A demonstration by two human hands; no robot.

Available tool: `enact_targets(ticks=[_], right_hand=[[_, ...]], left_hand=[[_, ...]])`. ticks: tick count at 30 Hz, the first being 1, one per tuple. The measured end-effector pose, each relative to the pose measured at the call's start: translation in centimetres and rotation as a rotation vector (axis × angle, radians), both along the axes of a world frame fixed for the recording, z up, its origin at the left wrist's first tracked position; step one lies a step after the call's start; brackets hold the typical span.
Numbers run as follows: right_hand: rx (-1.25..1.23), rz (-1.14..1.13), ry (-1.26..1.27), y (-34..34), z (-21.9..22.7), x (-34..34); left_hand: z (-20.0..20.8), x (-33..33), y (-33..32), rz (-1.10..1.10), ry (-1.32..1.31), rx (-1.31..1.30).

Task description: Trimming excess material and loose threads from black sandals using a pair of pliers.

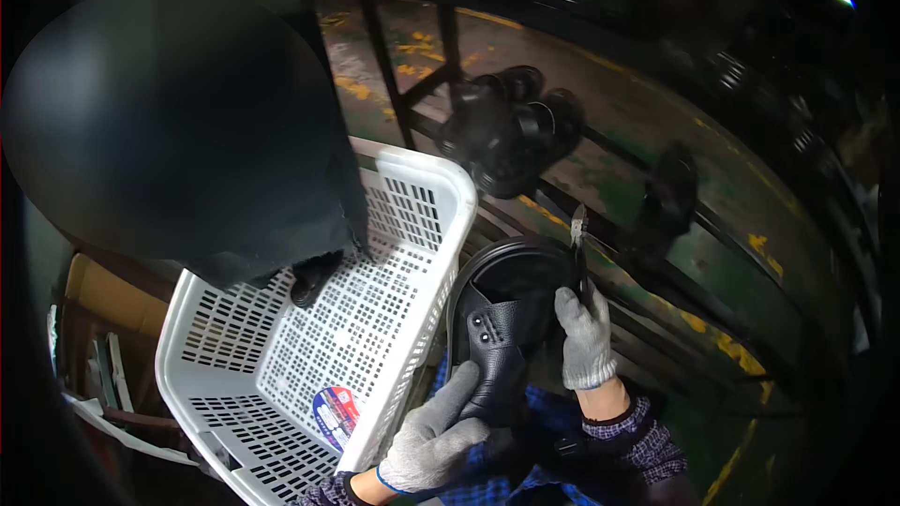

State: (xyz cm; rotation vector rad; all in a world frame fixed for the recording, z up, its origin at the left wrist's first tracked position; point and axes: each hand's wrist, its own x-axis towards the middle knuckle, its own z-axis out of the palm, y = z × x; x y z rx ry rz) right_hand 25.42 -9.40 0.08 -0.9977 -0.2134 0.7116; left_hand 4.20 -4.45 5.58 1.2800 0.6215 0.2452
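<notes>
Shoe [495, 351], black: pebbled upper, metal eyelets, dark sole rim; held above blue plaid cloth [548, 409], just right of the white basket [457, 186]. Left hand [433, 439], grey-gloved: clasped on the shoe's near end, thumb along the upper; I cannot see its underside grip. Right hand [586, 335], gloved alike: wrapped round metal-tipped pliers [579, 230]. Handling, by my judgement: light, not fragile, upper yielding and slightly slick, sole stiffer; I would take hold by the sole edge, sparing the leather.
</notes>
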Motion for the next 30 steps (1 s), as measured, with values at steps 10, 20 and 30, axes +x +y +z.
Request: enact_targets(ticks=[10, 20, 30], right_hand=[[-0.288, -0.087, -0.069, -8.7, -3.5, 3.5], [-0.389, 0.523, -1.077, -11.9, 1.5, -1.2], [-0.099, 0.259, -1.052, -15.3, 2.6, -1.7]], left_hand=[[-8.0, 5.4, -0.9, -0.067, -0.461, -0.613], [-14.0, 5.8, -3.9, 0.033, -0.523, -1.108], [-14.8, 4.7, -1.7, 0.112, -0.544, -1.211]])
